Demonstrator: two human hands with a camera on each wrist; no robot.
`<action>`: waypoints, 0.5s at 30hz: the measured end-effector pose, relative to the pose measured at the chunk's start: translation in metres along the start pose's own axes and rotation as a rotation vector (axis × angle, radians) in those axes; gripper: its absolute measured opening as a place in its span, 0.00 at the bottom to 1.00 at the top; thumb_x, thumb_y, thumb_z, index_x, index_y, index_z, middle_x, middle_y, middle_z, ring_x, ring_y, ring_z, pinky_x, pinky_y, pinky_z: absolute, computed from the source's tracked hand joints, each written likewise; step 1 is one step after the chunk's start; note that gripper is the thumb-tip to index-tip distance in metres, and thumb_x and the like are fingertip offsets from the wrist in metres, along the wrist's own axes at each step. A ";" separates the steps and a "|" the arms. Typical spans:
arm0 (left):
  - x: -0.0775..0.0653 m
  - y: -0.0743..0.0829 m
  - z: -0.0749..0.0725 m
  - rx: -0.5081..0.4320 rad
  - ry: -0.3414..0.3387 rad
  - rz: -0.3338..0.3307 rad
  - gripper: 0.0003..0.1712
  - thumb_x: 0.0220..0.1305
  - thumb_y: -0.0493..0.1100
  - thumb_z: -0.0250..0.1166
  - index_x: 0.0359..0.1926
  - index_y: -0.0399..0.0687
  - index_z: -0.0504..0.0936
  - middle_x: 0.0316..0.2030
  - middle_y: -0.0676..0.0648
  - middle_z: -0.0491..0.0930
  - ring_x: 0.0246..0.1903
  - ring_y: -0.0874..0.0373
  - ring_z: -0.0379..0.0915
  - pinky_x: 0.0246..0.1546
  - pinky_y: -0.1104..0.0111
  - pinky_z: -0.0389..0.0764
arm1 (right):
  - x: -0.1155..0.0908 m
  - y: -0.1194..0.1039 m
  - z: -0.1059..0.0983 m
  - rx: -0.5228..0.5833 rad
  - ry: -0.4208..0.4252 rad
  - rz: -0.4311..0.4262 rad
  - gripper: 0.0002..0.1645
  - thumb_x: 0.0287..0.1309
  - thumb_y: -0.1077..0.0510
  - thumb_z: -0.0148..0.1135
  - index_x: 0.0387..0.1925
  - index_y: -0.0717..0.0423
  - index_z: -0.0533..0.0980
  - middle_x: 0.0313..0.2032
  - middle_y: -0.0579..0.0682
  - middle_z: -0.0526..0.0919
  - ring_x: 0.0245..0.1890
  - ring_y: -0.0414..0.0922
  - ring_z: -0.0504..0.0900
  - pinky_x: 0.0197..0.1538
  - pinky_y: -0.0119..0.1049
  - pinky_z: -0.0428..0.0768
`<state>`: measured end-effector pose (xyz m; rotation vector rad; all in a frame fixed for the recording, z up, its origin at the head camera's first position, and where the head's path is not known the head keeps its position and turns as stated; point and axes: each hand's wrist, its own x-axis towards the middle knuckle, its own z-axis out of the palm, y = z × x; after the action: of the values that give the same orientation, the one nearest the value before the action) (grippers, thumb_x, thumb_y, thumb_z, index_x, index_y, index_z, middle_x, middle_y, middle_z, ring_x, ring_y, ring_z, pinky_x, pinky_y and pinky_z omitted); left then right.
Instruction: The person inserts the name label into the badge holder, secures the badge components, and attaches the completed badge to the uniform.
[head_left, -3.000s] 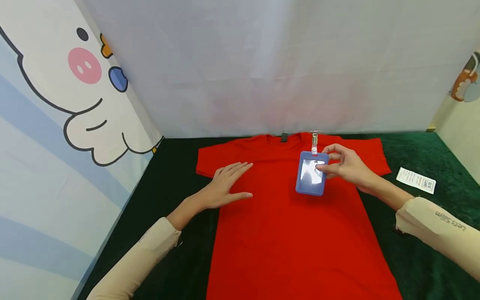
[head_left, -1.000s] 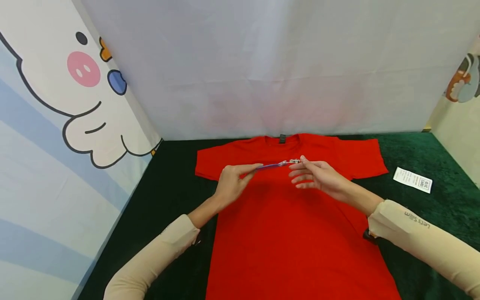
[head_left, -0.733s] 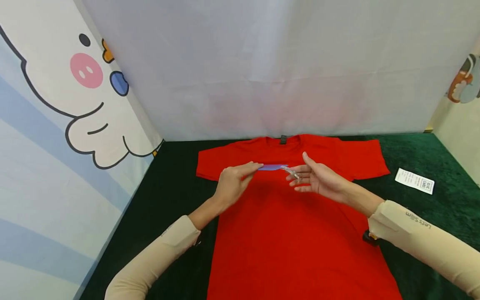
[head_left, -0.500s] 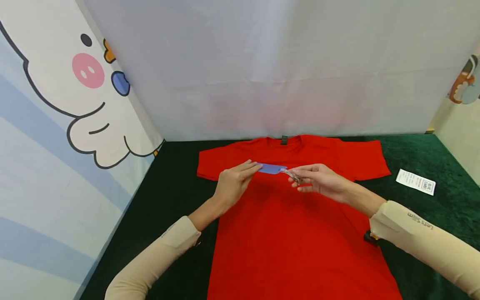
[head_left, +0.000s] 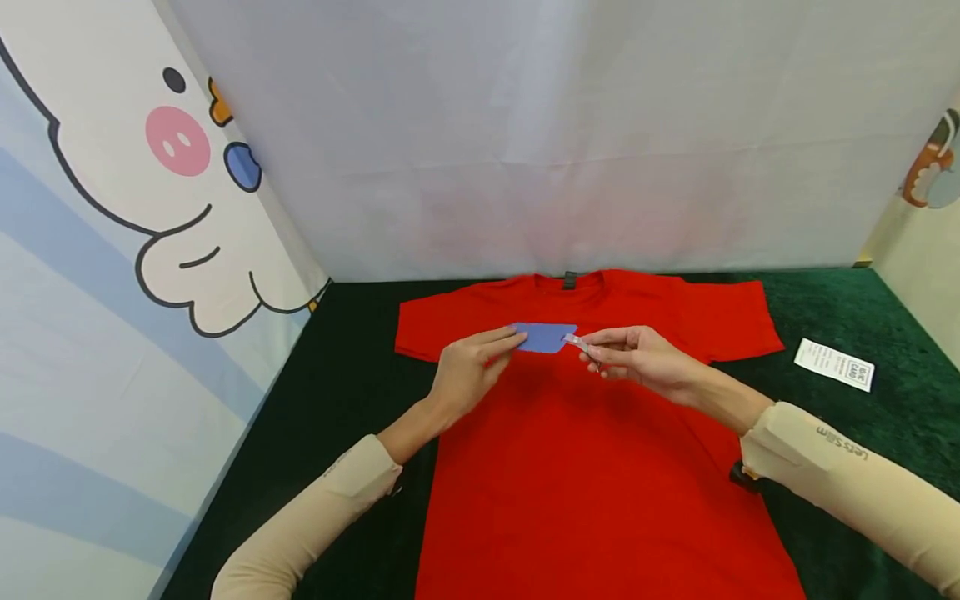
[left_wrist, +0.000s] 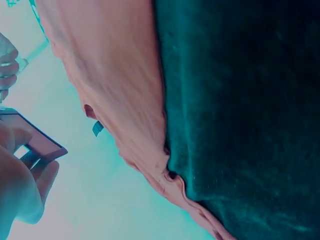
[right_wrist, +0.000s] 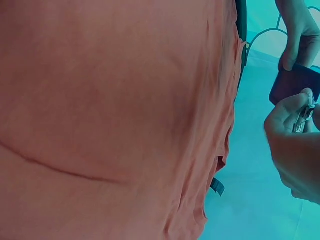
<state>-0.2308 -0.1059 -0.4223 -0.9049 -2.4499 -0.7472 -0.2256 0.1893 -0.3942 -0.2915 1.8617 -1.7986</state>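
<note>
The green table (head_left: 813, 304) bears the spread red shirt (head_left: 600, 467), lower centre. I see left hand (head_left: 468, 369) pinching badge holder (head_left: 546, 337), right hand (head_left: 643, 358) its clip (head_left: 576, 342), not on the shirt.

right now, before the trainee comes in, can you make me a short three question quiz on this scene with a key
1. Multiple choice: which of the hands holds the metal clip of the blue badge holder? A) only the left, B) only the right, C) neither.
2. True or false: the white label lies on the cloth, off the red shirt.
3. Fill in the colour: the cloth under the shirt, seen in the head view, is dark ____.

Key:
1. B; the right hand holds the clip, while the left hand pinches the holder's other end.
2. True.
3. Green.
</note>
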 end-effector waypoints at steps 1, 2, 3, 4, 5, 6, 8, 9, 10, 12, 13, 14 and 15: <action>0.000 0.000 0.001 -0.027 -0.010 -0.018 0.23 0.61 0.33 0.73 0.58 0.46 0.86 0.56 0.43 0.85 0.56 0.49 0.84 0.57 0.58 0.83 | 0.000 0.000 0.000 -0.012 0.005 -0.008 0.30 0.74 0.56 0.58 0.68 0.71 0.68 0.44 0.40 0.89 0.43 0.38 0.86 0.54 0.30 0.84; 0.000 0.000 0.001 -0.062 -0.024 -0.035 0.22 0.61 0.34 0.73 0.57 0.46 0.86 0.56 0.43 0.86 0.56 0.49 0.84 0.57 0.58 0.83 | 0.001 -0.001 0.000 -0.027 0.010 -0.015 0.31 0.74 0.56 0.58 0.69 0.71 0.67 0.44 0.40 0.89 0.43 0.37 0.86 0.54 0.31 0.84; 0.000 0.001 0.001 -0.098 -0.043 -0.052 0.22 0.61 0.35 0.73 0.57 0.45 0.87 0.56 0.42 0.86 0.56 0.49 0.84 0.57 0.58 0.83 | 0.001 -0.001 0.000 -0.037 0.015 -0.019 0.31 0.74 0.55 0.58 0.69 0.72 0.67 0.43 0.39 0.89 0.44 0.37 0.86 0.54 0.31 0.84; 0.001 0.001 0.002 -0.135 -0.066 -0.069 0.22 0.61 0.35 0.74 0.57 0.45 0.87 0.56 0.42 0.86 0.55 0.48 0.84 0.57 0.58 0.83 | 0.001 -0.002 0.001 -0.049 0.019 -0.025 0.31 0.74 0.55 0.58 0.68 0.72 0.67 0.43 0.39 0.89 0.44 0.37 0.86 0.55 0.31 0.84; 0.002 0.001 0.002 -0.185 -0.090 -0.086 0.22 0.61 0.35 0.73 0.57 0.44 0.86 0.56 0.42 0.86 0.55 0.48 0.84 0.57 0.58 0.84 | 0.001 -0.002 0.001 -0.060 0.023 -0.030 0.31 0.74 0.55 0.58 0.68 0.72 0.68 0.43 0.39 0.89 0.44 0.37 0.85 0.54 0.32 0.84; 0.003 0.001 0.002 -0.232 -0.117 -0.108 0.21 0.61 0.35 0.73 0.57 0.43 0.86 0.56 0.41 0.86 0.50 0.48 0.86 0.53 0.61 0.86 | 0.002 -0.002 0.001 -0.073 0.026 -0.034 0.30 0.74 0.55 0.58 0.68 0.71 0.68 0.43 0.39 0.88 0.44 0.37 0.85 0.54 0.32 0.84; 0.006 0.001 0.001 -0.335 -0.175 -0.166 0.21 0.62 0.36 0.73 0.57 0.42 0.86 0.56 0.40 0.86 0.43 0.46 0.86 0.45 0.65 0.88 | 0.002 -0.003 0.001 -0.097 0.037 -0.039 0.30 0.73 0.55 0.59 0.67 0.71 0.69 0.43 0.39 0.88 0.44 0.37 0.84 0.54 0.32 0.84; 0.007 0.002 0.001 -0.391 -0.201 -0.202 0.21 0.63 0.37 0.72 0.58 0.42 0.85 0.57 0.39 0.85 0.43 0.44 0.86 0.42 0.66 0.88 | 0.002 -0.003 0.001 -0.107 0.043 -0.041 0.29 0.73 0.55 0.60 0.67 0.70 0.70 0.43 0.39 0.88 0.44 0.37 0.84 0.54 0.32 0.84; 0.009 0.003 0.001 -0.438 -0.220 -0.241 0.21 0.64 0.37 0.71 0.59 0.42 0.85 0.57 0.39 0.85 0.43 0.43 0.85 0.41 0.67 0.87 | 0.003 -0.003 0.001 -0.115 0.050 -0.043 0.29 0.73 0.55 0.60 0.66 0.70 0.71 0.43 0.39 0.88 0.44 0.37 0.84 0.53 0.32 0.84; 0.013 0.007 0.001 -0.515 -0.240 -0.318 0.21 0.66 0.40 0.70 0.59 0.43 0.85 0.58 0.41 0.84 0.43 0.44 0.85 0.38 0.70 0.86 | 0.004 -0.003 0.001 -0.128 0.056 -0.046 0.29 0.73 0.54 0.60 0.66 0.70 0.72 0.43 0.40 0.88 0.44 0.38 0.84 0.53 0.32 0.84; 0.016 0.009 0.001 -0.544 -0.245 -0.351 0.21 0.67 0.41 0.70 0.60 0.44 0.84 0.58 0.41 0.85 0.49 0.44 0.84 0.42 0.69 0.87 | 0.004 -0.003 0.002 -0.133 0.060 -0.047 0.28 0.73 0.54 0.60 0.65 0.69 0.72 0.42 0.40 0.87 0.43 0.38 0.84 0.53 0.32 0.84; 0.018 0.012 0.001 -0.567 -0.248 -0.380 0.21 0.67 0.43 0.70 0.60 0.45 0.84 0.59 0.42 0.84 0.54 0.45 0.83 0.46 0.68 0.86 | 0.004 -0.003 0.003 -0.138 0.063 -0.049 0.28 0.73 0.54 0.60 0.65 0.69 0.73 0.42 0.40 0.87 0.43 0.39 0.83 0.53 0.33 0.84; 0.021 0.015 0.001 -0.580 -0.249 -0.401 0.21 0.67 0.44 0.70 0.60 0.46 0.85 0.58 0.43 0.85 0.54 0.46 0.83 0.47 0.68 0.86 | 0.005 -0.003 0.003 -0.143 0.065 -0.052 0.27 0.73 0.54 0.60 0.65 0.69 0.73 0.41 0.40 0.87 0.43 0.40 0.83 0.53 0.33 0.84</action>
<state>-0.2350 -0.0862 -0.4065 -0.7264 -2.7170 -1.6343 -0.2286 0.1838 -0.3918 -0.3403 2.0499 -1.7304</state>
